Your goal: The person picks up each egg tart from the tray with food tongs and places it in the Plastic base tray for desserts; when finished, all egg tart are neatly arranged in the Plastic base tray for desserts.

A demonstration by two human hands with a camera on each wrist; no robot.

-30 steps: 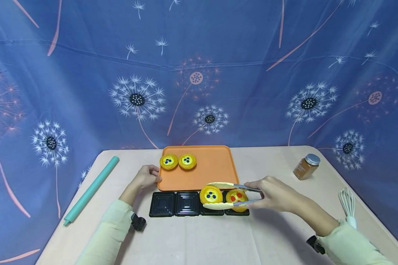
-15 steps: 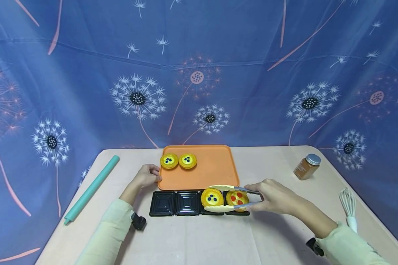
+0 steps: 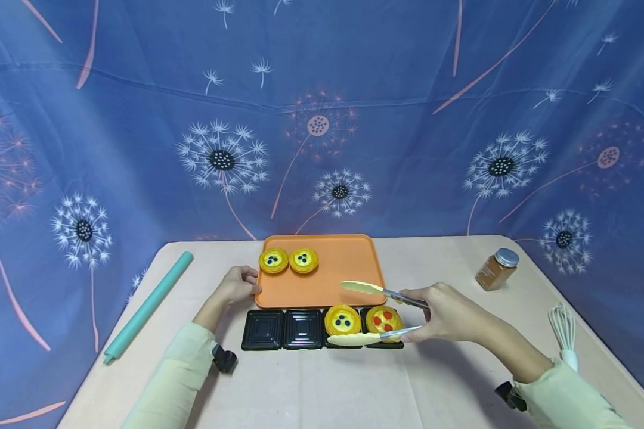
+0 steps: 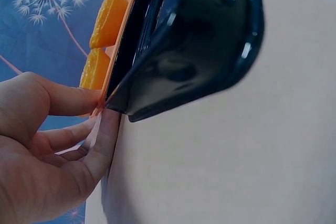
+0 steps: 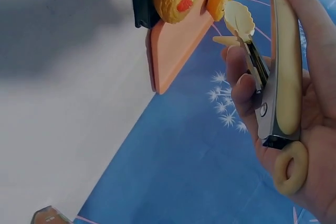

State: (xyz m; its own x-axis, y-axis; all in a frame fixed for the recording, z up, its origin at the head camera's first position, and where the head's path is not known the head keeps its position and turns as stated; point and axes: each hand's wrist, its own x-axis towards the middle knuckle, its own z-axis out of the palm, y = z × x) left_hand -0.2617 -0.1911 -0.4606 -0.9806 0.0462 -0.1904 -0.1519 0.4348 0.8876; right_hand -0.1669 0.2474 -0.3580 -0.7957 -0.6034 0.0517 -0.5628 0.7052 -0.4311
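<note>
My right hand (image 3: 444, 314) grips a pair of tongs (image 3: 389, 293) with cream tips and metal arms. The tong tips stand spread apart, one on each side of a yellow tart with blue dots (image 3: 343, 320), seemingly clear of it. That tart sits in the third compartment of a black tray (image 3: 263, 330); a tart with red pieces (image 3: 383, 322) sits in the fourth. At the left edge of an orange tray (image 3: 322, 292), my left hand (image 3: 237, 286) pinches the rim between thumb and fingers. Two blue-dotted tarts (image 3: 273, 261) lie at that tray's far left.
A teal rolling pin (image 3: 149, 307) lies along the table's left side. Towards the right stand a brown jar with a grey lid (image 3: 496, 271) and, nearer, a white whisk (image 3: 563, 333). A blue patterned cloth (image 3: 322, 119) hangs behind the table.
The blue-dotted tart was between the tong tips, lowered a little and was let go in the third compartment. The tongs then spread wider. My left hand stayed on the orange tray.
</note>
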